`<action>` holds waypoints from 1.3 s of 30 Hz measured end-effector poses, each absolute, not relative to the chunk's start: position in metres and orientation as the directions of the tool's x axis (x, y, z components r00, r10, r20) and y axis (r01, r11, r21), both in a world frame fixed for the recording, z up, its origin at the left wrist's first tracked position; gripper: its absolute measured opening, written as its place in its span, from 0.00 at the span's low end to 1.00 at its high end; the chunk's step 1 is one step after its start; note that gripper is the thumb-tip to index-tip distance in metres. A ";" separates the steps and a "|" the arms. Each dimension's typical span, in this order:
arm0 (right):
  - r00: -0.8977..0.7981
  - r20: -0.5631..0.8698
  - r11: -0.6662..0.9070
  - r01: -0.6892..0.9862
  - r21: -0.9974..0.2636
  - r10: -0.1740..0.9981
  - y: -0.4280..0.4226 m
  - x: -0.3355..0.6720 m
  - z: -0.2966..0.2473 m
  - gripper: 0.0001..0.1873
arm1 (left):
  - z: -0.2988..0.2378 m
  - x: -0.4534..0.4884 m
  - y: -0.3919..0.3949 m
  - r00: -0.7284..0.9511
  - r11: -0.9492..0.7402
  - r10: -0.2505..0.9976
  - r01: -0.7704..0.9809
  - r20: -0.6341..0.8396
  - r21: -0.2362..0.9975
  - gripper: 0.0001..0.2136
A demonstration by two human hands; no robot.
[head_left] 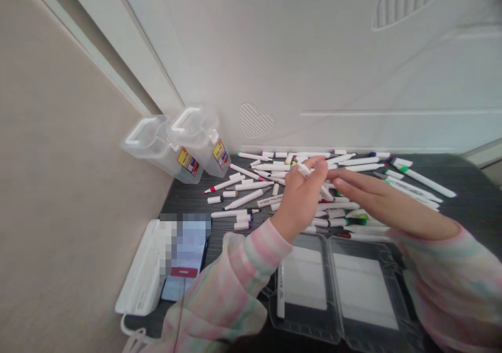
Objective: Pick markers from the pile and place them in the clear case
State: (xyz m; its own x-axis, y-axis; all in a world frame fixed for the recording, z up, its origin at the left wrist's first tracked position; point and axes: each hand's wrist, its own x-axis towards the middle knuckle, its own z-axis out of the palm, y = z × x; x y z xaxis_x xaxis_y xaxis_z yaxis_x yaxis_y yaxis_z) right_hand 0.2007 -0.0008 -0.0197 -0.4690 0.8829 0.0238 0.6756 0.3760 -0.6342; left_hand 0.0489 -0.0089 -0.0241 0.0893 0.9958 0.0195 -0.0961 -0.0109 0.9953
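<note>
My left hand (301,198) is closed around a white marker (326,192), which slants down to the right out of its fingers. Close beside it, my right hand (371,198) reaches in from the right with its fingers stretched out, the tips by the left hand's fingertips; whether they touch is hard to tell. Beneath both hands many white markers lie scattered, among them a red-banded marker (223,184) and a green-banded marker (425,179). Several loose caps, such as a black-ended cap (215,200), lie among them. An opened clear plastic case (332,290) lies below my hands, with one marker (281,290) inside its left half.
Two clear lidded containers (162,151) with yellow labels stand at the back left against the wall. A phone (184,285) and a white open case (139,280) lie at the left edge of the dark table (463,222). A white panel with heart shapes rises behind.
</note>
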 end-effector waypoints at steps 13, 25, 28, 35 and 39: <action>-0.462 -0.012 0.265 0.530 -0.805 0.887 -0.019 0.194 0.010 0.10 | -0.001 0.012 -0.001 0.281 -0.175 0.956 0.305 0.087 0.936 0.17; -0.244 0.142 0.243 0.455 -0.857 0.959 -0.018 0.211 0.031 0.08 | -0.028 -0.005 0.018 0.239 -0.226 0.953 0.970 -0.187 0.090 0.11; -0.247 0.136 0.239 0.457 -0.857 0.959 -0.018 0.210 0.029 0.08 | -0.037 0.002 0.017 0.194 -0.185 0.969 0.980 -0.155 0.072 0.11; -0.253 0.129 0.234 0.445 -0.864 0.959 -0.016 0.211 0.027 0.07 | -0.045 0.003 0.017 0.172 -0.151 0.978 0.974 -0.117 0.166 0.10; -0.239 0.120 0.217 0.434 -0.875 0.963 -0.016 0.211 0.028 0.07 | -0.040 0.004 0.018 0.202 -0.155 0.974 0.925 -0.102 0.347 0.09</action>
